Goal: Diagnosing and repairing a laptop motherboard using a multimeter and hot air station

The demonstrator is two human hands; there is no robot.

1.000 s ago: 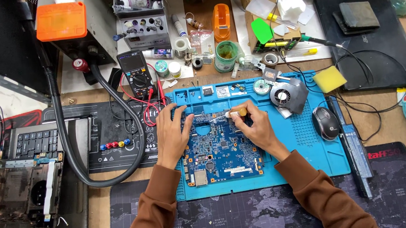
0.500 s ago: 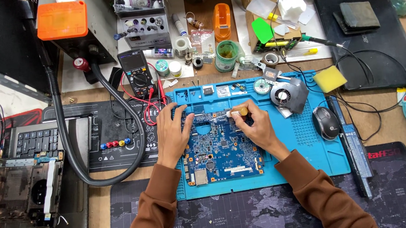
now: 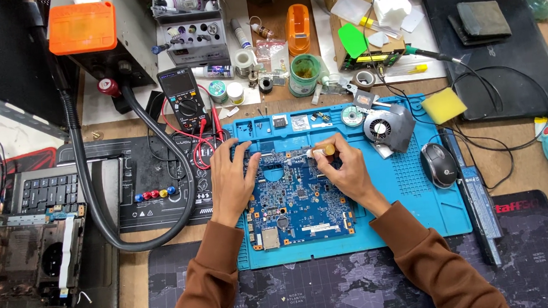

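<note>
My hands (image 3: 234, 180) have open mat (image 3: 420, 191) right of the board (image 3: 297, 204); the fan (image 3: 387, 127) and mouse (image 3: 439, 164) crowd that side, red leads (image 3: 203, 143) and the hose (image 3: 155, 134) the left.

The right hand (image 3: 347, 171) has drawn a little toward the centre of the frame — its brush (image 3: 318, 151) now points left, along the top edge of the blue circuit board (image 3: 297, 201). The left hand (image 3: 230, 177) has barely shifted.
</note>
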